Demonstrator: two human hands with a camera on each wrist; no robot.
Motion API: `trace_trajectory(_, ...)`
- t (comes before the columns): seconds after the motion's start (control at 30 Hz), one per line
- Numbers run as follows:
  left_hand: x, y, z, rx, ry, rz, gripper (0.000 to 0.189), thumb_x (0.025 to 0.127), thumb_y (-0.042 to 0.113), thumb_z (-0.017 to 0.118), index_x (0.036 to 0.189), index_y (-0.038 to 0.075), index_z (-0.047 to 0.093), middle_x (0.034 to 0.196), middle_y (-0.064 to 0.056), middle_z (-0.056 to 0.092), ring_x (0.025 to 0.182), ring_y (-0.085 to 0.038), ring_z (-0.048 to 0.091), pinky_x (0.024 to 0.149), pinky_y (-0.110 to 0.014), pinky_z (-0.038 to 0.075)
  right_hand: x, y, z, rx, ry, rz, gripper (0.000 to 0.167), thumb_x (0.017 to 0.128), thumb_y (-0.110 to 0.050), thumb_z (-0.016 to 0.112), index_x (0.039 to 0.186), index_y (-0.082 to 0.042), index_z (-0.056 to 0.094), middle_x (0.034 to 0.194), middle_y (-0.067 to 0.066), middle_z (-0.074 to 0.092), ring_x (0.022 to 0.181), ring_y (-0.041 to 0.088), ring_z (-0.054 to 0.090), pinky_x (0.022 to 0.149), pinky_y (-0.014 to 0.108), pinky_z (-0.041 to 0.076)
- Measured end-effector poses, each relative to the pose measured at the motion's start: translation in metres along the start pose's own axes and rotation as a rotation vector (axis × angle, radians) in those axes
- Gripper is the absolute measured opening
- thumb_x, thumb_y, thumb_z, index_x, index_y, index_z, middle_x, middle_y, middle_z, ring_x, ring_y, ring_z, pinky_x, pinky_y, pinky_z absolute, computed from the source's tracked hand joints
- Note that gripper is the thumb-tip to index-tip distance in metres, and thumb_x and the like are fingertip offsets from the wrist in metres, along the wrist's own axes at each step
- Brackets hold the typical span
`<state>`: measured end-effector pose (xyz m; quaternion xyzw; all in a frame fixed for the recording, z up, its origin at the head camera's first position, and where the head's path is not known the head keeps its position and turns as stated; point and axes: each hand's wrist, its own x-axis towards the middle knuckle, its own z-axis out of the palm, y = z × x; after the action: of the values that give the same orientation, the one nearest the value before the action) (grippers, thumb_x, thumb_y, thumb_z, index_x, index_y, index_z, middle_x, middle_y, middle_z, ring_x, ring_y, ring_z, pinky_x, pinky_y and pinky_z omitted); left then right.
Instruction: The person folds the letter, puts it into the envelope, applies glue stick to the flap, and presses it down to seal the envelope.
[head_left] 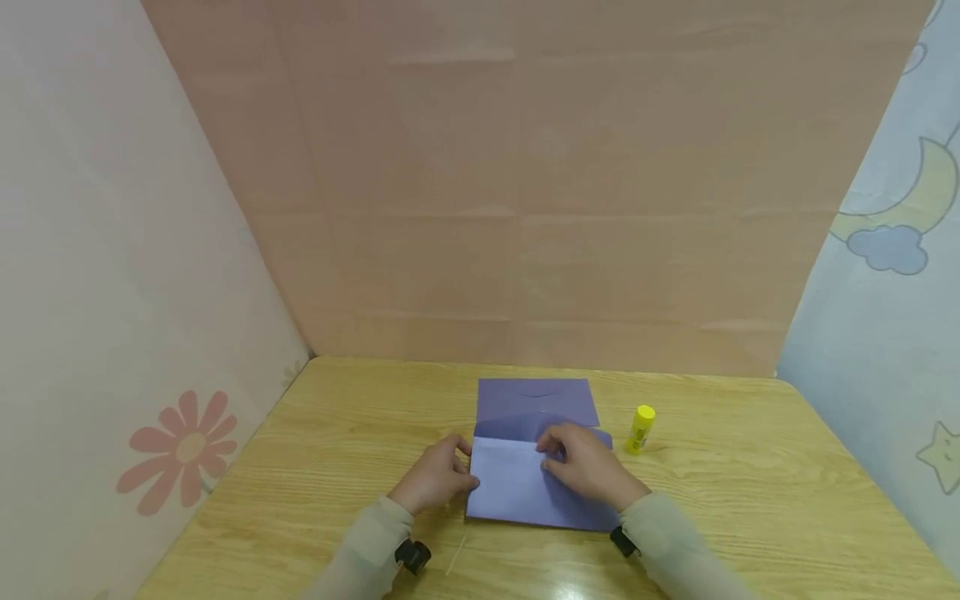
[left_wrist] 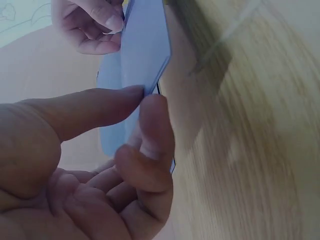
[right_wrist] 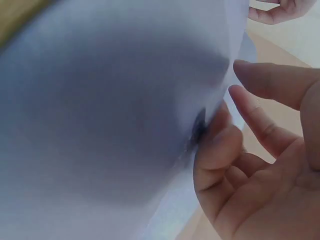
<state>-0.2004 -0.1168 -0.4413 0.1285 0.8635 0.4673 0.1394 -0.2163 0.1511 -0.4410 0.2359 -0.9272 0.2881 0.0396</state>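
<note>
A light purple envelope [head_left: 506, 492] lies in front of me, its darker flap [head_left: 506, 427] spread away at the far edge. With thumb and index finger, my left hand [head_left: 433, 477] pinches its left edge; the left wrist view shows the paper [left_wrist: 146, 45] between those fingertips. My right hand [head_left: 588, 467] is over the right half, near the flap fold. In the right wrist view its curled fingers [right_wrist: 217, 150] hold the paper's edge beside a small dark gap, while the thumb tip is near that edge. What lies behind the paper there is hidden.
A second purple envelope [head_left: 536, 390] lies just behind the first. To the right stands a yellow glue stick [head_left: 641, 429]. The wooden table [head_left: 360, 417] meets a brown backdrop [head_left: 525, 208] at the rear, with patterned panels on both sides.
</note>
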Motion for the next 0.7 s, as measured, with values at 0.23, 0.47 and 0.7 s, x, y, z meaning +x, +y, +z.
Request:
trace_trajectory(0.23,0.001,0.000,0.002,0.045,0.051,-0.022,0.032,0.084,-0.001,0.074,0.107,-0.003,0.052,0.070,-0.006,0.059,0.055,-0.014,0.052,0.049,-0.027,0.043,-0.006,0.000,0.000,0.018,-0.051,-0.026,0.022,0.079,-0.005,0.077,0.100,-0.008,0.070,0.102,0.003,0.067,0.082,0.018,0.059,0.072,0.031,0.050)
trace_trajectory(0.47,0.000,-0.002,0.005,0.141,0.034,0.006,0.016,0.083,0.002,0.075,0.090,0.000,0.061,0.065,-0.001,0.056,0.054,-0.011,0.050,0.049,-0.025,0.041,-0.012,-0.004,-0.002,-0.021,-0.156,-0.049,0.021,0.081,-0.011,0.079,0.100,-0.005,0.073,0.104,0.006,0.070,0.100,0.028,0.064,0.088,0.047,0.052)
trace_trajectory(0.7,0.000,0.001,0.011,0.277,-0.004,0.077,0.019,0.082,0.011,0.073,0.097,-0.001,0.072,0.080,-0.004,0.065,0.064,-0.011,0.053,0.058,-0.028,0.046,-0.015,-0.007,-0.004,-0.043,-0.170,-0.022,0.022,0.080,-0.013,0.080,0.099,-0.004,0.073,0.106,0.008,0.069,0.111,0.037,0.062,0.099,0.056,0.046)
